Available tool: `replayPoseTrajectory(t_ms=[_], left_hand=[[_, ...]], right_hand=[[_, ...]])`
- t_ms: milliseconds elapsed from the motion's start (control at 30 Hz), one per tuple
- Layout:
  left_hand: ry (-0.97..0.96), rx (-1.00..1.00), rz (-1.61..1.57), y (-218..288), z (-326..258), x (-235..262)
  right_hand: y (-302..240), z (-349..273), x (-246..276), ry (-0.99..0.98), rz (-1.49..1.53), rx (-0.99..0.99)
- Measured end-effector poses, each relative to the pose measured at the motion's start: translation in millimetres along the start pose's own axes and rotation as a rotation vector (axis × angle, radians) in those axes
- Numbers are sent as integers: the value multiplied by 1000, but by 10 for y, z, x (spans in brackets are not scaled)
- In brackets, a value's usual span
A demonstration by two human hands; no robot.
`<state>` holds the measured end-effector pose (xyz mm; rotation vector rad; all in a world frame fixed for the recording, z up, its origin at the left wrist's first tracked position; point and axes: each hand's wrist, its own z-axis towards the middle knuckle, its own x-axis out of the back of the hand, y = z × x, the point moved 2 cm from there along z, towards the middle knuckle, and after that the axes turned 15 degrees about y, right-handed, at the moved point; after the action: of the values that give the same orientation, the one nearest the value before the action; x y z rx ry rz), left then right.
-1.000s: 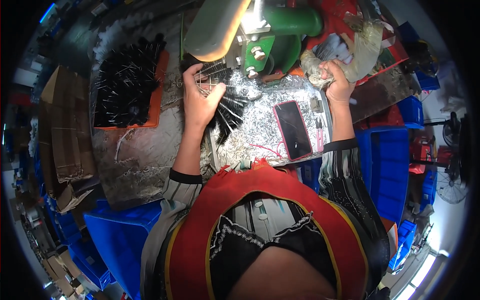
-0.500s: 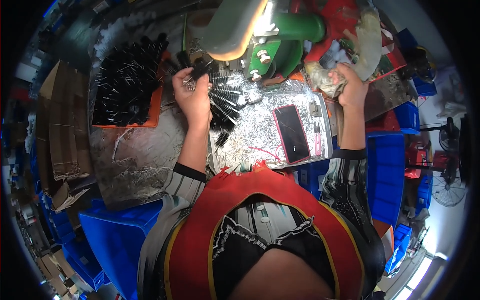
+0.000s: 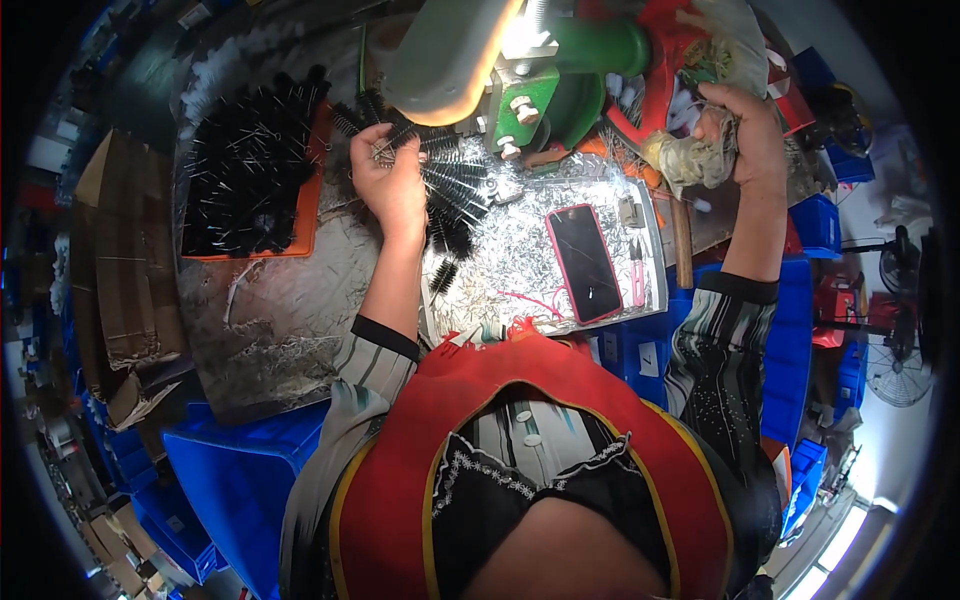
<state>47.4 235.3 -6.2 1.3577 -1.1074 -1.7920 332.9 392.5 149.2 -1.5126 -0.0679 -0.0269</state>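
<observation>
My left hand is closed, thumb and fingers pinching the wire ends of black bristle brushes that fan out to the right. It is at the left of the green press, just below a grey lamp-like hood. My right hand is closed around a pale, cloth-wrapped handle beside the red part of the press. The hand hides some of that handle. An orange bin heaped with more black brushes stands left of my left hand.
On a bright tray strewn with metal bits lie a phone in a red case and a small pink-handled tool. A wooden handle hangs by the tray's right edge. Blue bins and a cardboard box flank the bench.
My right hand has moved right, and the wrapped handle has shifted right with it, exposing the wooden handle. My left hand keeps hold of the brushes, nearly in place.
</observation>
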Motion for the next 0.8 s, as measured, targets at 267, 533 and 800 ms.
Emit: replayPoseTrajectory(t_ms=[267,533,800], left_hand=[[-3,16,6,10,-15,17],[90,51,-94,71,-62,205],[40,43,-137,96,-135,298]], right_hand=[[984,-244,-188,233,330,505],[1086,-534,-132,301,-181,350],[810,-1516,-1372,-190,-372,1003]])
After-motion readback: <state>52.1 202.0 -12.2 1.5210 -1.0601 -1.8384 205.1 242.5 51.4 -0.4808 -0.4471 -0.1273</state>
